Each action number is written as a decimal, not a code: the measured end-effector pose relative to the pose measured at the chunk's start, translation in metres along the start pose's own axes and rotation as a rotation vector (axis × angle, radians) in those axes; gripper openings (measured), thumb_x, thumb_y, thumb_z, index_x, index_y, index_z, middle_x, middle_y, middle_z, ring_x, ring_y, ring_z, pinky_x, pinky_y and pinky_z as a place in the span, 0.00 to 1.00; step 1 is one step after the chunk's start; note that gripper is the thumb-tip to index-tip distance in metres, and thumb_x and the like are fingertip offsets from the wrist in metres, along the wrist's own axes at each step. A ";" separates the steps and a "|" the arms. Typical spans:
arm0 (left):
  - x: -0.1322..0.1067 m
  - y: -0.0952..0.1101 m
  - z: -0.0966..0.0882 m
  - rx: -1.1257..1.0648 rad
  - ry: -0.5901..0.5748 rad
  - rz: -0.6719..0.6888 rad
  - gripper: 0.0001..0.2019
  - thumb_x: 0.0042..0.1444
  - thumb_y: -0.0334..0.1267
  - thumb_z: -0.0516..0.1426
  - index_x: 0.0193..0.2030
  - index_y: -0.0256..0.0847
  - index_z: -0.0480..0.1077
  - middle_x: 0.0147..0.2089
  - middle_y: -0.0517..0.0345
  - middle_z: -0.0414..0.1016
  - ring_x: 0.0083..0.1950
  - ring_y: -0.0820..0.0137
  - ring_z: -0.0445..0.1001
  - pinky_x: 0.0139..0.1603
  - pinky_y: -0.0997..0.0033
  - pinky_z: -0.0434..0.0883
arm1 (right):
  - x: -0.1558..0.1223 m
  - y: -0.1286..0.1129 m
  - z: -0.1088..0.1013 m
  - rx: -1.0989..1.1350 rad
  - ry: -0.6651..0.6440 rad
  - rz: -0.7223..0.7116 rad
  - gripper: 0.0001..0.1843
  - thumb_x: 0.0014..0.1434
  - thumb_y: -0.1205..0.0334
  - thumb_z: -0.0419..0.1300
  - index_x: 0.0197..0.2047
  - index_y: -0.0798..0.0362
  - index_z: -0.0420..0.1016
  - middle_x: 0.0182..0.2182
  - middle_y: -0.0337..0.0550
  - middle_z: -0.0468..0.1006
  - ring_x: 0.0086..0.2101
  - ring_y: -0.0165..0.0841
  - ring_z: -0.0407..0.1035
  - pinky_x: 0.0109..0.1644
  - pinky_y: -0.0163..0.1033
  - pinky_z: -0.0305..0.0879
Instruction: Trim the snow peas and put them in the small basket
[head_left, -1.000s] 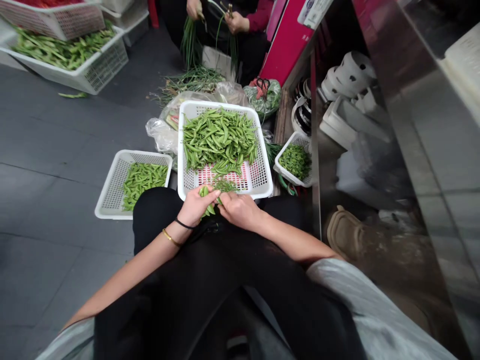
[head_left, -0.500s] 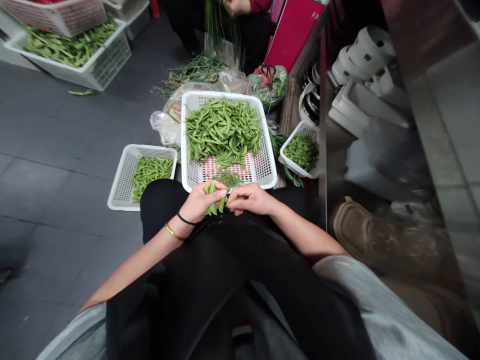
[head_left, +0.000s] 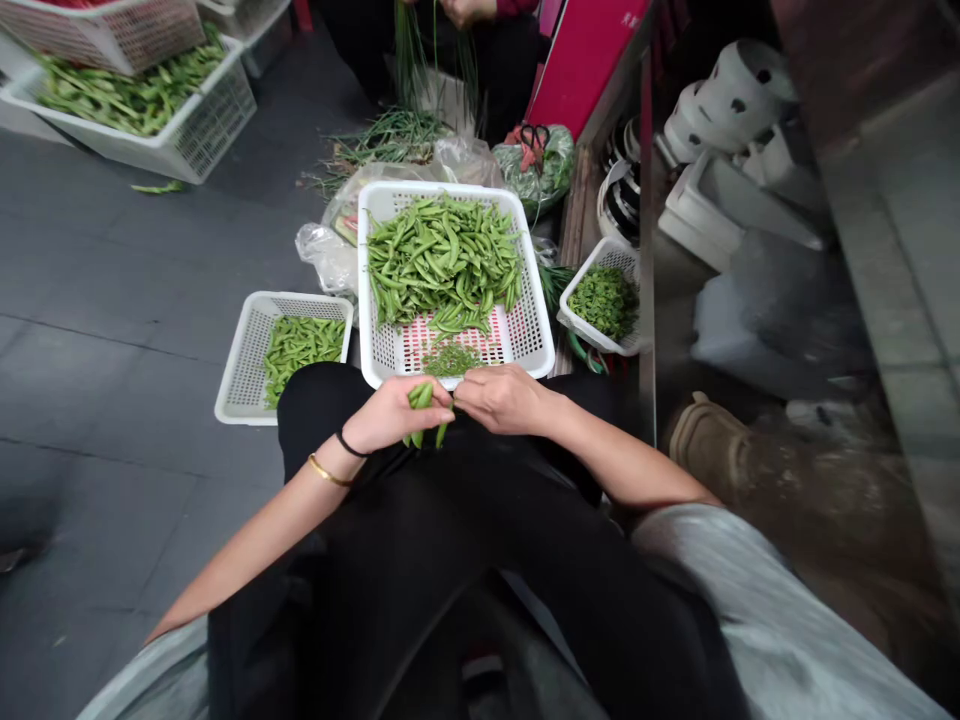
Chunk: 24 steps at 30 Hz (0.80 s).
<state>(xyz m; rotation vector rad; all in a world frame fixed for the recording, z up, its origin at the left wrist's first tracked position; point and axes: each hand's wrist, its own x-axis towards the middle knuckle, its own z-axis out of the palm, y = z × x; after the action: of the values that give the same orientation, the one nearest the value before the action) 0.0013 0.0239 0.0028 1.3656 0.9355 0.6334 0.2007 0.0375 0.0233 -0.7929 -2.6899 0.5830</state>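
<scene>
My left hand (head_left: 397,410) is closed around several green pea pods (head_left: 421,398), whose ends stick out below the fingers. Close against its fingertips, my right hand (head_left: 504,398) is pinched shut; whatever lies between its fingers is hidden. Both hands are over my lap, at the near rim of a large white basket (head_left: 529,340). A heap of pea pods (head_left: 446,255) fills the basket's far part, and a small pile of green trimmings (head_left: 452,360) lies near its front. To the left, a smaller white basket (head_left: 244,370) holds more pods (head_left: 300,350).
At right is a small basket of chopped greens (head_left: 604,300) beside a metal edge. Beyond the large basket lie plastic bags (head_left: 330,255), scallions (head_left: 386,135) and scissors (head_left: 534,138). Another person's hand (head_left: 466,10) holds long green stalks. Stacked crates (head_left: 180,130) stand at upper left.
My right hand has turned and risen slightly, its fingers now folded more. My left hand has shifted a little left and down, still holding pods.
</scene>
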 end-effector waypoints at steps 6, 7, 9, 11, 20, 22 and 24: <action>-0.009 0.011 -0.003 0.302 0.271 0.307 0.04 0.51 0.35 0.60 0.33 0.38 0.74 0.28 0.57 0.76 0.26 0.76 0.69 0.28 0.77 0.65 | 0.000 0.022 0.014 0.909 0.076 0.315 0.17 0.63 0.51 0.51 0.34 0.57 0.70 0.21 0.38 0.73 0.22 0.27 0.69 0.28 0.32 0.65; -0.008 0.011 -0.007 0.195 0.375 0.300 0.05 0.50 0.35 0.61 0.34 0.37 0.74 0.30 0.56 0.77 0.25 0.76 0.69 0.27 0.77 0.65 | -0.002 0.034 0.015 0.983 0.117 0.396 0.18 0.61 0.49 0.52 0.35 0.57 0.71 0.21 0.38 0.74 0.22 0.27 0.69 0.27 0.32 0.66; -0.005 0.008 -0.020 -0.112 0.546 0.279 0.06 0.49 0.34 0.62 0.34 0.37 0.73 0.30 0.55 0.77 0.21 0.77 0.67 0.22 0.77 0.64 | -0.004 0.062 0.015 0.963 0.172 0.537 0.20 0.58 0.46 0.55 0.36 0.58 0.72 0.23 0.40 0.75 0.23 0.28 0.70 0.27 0.33 0.67; 0.000 0.005 -0.035 -0.463 0.565 0.239 0.05 0.47 0.35 0.62 0.32 0.38 0.71 0.27 0.57 0.75 0.17 0.79 0.61 0.16 0.78 0.58 | -0.003 0.093 0.012 0.769 0.051 0.644 0.20 0.57 0.47 0.56 0.35 0.59 0.74 0.23 0.41 0.75 0.24 0.28 0.70 0.29 0.34 0.68; 0.010 -0.011 -0.042 -1.034 0.160 0.004 0.14 0.43 0.43 0.64 0.27 0.38 0.65 0.21 0.63 0.61 0.16 0.81 0.56 0.12 0.83 0.49 | 0.063 0.163 0.043 -0.343 -0.503 0.794 0.17 0.59 0.63 0.56 0.45 0.66 0.76 0.45 0.67 0.76 0.46 0.45 0.72 0.47 0.41 0.67; 0.009 -0.012 -0.037 -0.958 0.162 -0.030 0.14 0.43 0.41 0.65 0.26 0.37 0.64 0.19 0.64 0.60 0.16 0.81 0.56 0.13 0.82 0.50 | 0.069 0.165 0.045 -0.354 -0.494 0.788 0.16 0.59 0.66 0.54 0.46 0.67 0.76 0.45 0.68 0.76 0.46 0.45 0.73 0.48 0.42 0.66; 0.008 -0.011 -0.033 -0.816 0.205 -0.084 0.13 0.43 0.38 0.66 0.25 0.37 0.65 0.17 0.65 0.60 0.16 0.80 0.57 0.14 0.81 0.53 | 0.066 0.159 0.039 -0.369 -0.468 0.784 0.17 0.62 0.64 0.51 0.47 0.66 0.75 0.45 0.66 0.76 0.46 0.45 0.72 0.47 0.43 0.66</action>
<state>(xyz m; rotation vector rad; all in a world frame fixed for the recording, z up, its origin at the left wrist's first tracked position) -0.0243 0.0465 -0.0078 0.5393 0.7565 0.9665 0.2049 0.1857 -0.0731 -2.0842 -2.8596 0.4614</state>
